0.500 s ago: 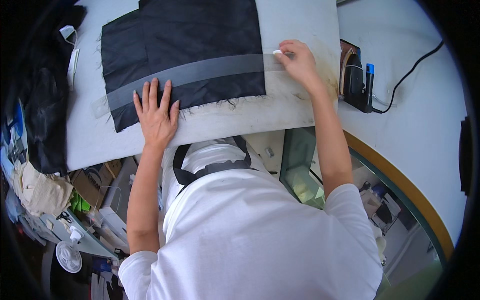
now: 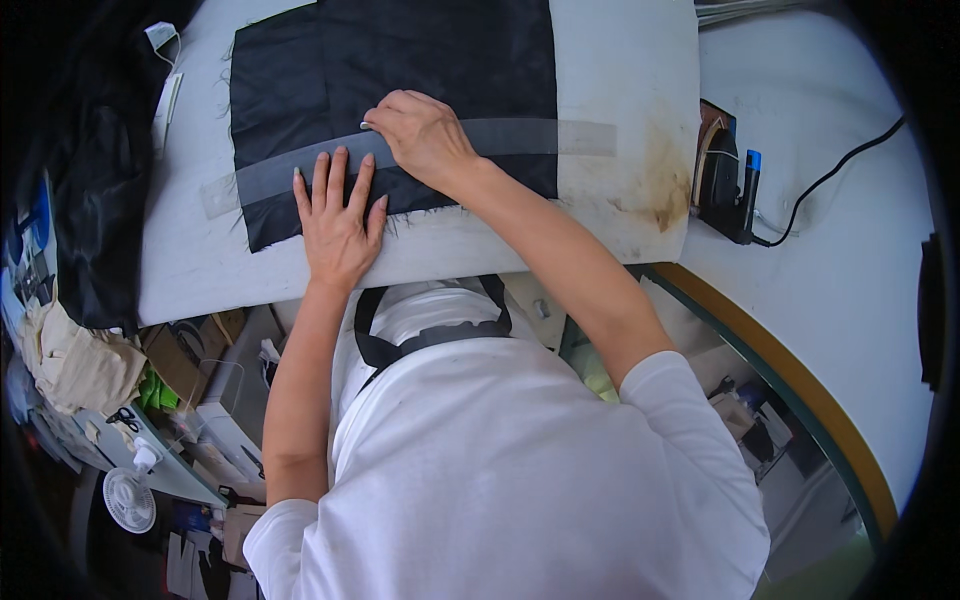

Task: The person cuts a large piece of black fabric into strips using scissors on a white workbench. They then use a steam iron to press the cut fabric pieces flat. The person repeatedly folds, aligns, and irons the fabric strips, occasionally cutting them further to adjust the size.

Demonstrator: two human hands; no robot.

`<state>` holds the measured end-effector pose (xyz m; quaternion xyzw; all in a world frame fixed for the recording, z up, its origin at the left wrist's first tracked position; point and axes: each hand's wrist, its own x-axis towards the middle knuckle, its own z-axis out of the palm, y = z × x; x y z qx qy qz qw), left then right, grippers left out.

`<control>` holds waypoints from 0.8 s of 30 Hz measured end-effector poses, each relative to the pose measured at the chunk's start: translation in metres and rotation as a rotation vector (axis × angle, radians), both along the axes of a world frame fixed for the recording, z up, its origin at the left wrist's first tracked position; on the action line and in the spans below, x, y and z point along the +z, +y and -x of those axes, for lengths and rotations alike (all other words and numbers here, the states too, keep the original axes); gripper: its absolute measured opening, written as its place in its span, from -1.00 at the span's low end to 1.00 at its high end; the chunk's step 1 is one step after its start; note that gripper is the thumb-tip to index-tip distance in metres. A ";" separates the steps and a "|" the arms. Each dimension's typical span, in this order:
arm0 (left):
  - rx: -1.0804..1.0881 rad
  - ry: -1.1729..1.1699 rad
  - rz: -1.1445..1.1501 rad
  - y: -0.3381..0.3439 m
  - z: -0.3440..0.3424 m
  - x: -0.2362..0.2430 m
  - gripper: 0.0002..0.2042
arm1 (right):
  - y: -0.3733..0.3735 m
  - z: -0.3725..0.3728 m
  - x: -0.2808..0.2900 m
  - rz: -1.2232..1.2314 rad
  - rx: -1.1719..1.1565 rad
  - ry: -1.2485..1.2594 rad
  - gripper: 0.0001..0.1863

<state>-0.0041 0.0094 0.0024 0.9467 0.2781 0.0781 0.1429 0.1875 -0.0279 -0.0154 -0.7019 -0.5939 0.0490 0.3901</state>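
The black rectangular fabric panel (image 2: 400, 70) runs off the picture's top edge. The right hand (image 2: 425, 135) covers part of the translucent grey tape strip (image 2: 540, 137), its fingertips curled out of sight. The dark iron (image 2: 722, 175) on the white desk (image 2: 840, 250) is too distorted to make out.

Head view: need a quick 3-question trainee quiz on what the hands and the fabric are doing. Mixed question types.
1. True or false: the left hand lies flat, fingers spread, on the black fabric.
2. What does the right hand press on? A) the clear strip B) the iron C) the black cable
3. Fill in: the iron stands to the ___ of the stained white pad, as the person sees it.

Key: 1 true; 2 A; 3 right.
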 end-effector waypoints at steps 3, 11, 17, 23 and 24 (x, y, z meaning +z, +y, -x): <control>0.005 -0.004 0.000 0.000 0.001 0.000 -0.49 | 0.007 0.003 -0.001 -0.011 0.052 0.002 -0.90; 0.005 0.020 -0.009 0.002 0.001 -0.003 -0.51 | 0.026 0.013 0.019 0.164 0.213 -0.108 -0.80; 0.017 0.018 -0.019 0.000 -0.003 0.001 -0.50 | -0.054 -0.071 0.030 0.254 0.140 -0.220 -0.74; 0.017 0.034 -0.024 -0.002 -0.003 0.001 -0.48 | -0.153 -0.168 0.052 0.602 -0.036 -0.337 -0.69; 0.018 0.046 -0.020 -0.002 -0.002 0.002 -0.48 | -0.161 -0.177 0.052 0.657 -0.078 -0.351 -0.69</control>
